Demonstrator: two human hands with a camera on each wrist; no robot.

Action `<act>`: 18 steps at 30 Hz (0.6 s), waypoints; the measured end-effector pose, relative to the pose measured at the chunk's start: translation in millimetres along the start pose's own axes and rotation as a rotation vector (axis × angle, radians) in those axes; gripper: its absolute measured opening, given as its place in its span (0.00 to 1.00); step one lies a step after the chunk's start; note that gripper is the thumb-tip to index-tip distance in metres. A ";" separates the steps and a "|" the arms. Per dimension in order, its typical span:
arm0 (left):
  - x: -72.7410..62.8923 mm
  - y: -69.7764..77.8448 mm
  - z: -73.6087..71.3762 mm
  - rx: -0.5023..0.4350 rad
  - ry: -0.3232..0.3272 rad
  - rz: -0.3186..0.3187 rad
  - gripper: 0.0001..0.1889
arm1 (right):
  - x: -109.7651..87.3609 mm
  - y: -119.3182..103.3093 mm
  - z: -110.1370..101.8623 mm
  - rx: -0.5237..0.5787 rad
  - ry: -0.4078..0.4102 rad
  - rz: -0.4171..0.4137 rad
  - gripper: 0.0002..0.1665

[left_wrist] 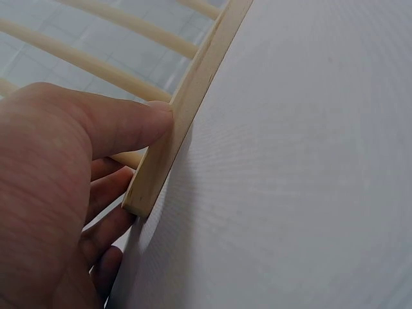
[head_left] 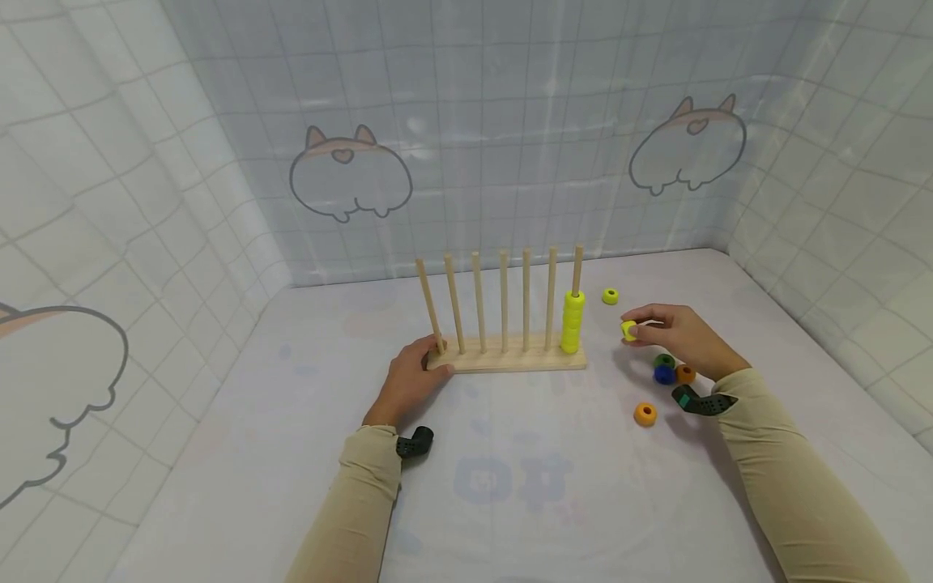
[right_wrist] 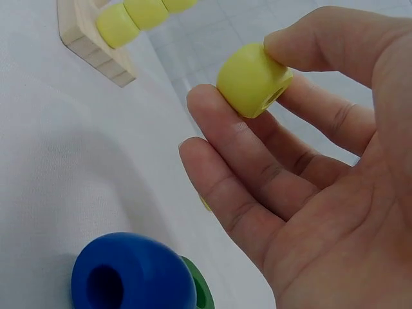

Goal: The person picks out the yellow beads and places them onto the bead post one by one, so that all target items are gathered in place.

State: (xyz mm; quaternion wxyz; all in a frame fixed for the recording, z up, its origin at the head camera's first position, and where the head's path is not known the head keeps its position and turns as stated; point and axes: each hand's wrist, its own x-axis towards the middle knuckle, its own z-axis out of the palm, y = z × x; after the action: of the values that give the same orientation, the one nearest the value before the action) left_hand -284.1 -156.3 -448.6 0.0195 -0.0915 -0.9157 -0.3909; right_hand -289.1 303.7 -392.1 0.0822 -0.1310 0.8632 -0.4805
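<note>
A wooden rack [head_left: 510, 356] with several upright pegs stands on the table, its rightmost peg carrying a stack of yellow beads [head_left: 573, 324]. My left hand [head_left: 411, 379] grips the left end of its base; in the left wrist view the thumb [left_wrist: 151, 122] presses the base's front edge while the fingers reach behind. To the right of the rack, my right hand [head_left: 678, 334] pinches a yellow bead [right_wrist: 251, 80] between thumb and fingers, raised over the table. The bead's hole faces partly toward the palm in the right wrist view.
Another yellow bead [head_left: 610, 296] lies behind the right hand. Nearer the right wrist sit a green bead [head_left: 664, 361], a blue bead [right_wrist: 132, 273] and an orange bead [head_left: 685, 374] in a cluster. A second orange bead [head_left: 645, 414] lies closer to the front.
</note>
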 end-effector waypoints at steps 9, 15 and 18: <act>0.2 -0.7 0.6 0.012 0.002 -0.002 0.31 | 2.2 3.9 0.3 0.029 0.008 -0.015 0.33; 0.6 -1.4 1.0 0.010 0.001 0.002 0.31 | 1.8 1.7 1.4 0.014 0.037 -0.003 0.34; 1.0 -1.7 1.2 0.011 0.003 0.006 0.31 | 1.0 -0.1 1.9 0.018 0.042 -0.003 0.35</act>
State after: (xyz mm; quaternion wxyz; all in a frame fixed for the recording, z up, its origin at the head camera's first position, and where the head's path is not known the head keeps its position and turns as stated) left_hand -285.3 -156.4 -450.6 0.0225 -0.0934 -0.9176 -0.3857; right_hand -289.5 301.7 -393.1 0.0646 -0.1214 0.8603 -0.4909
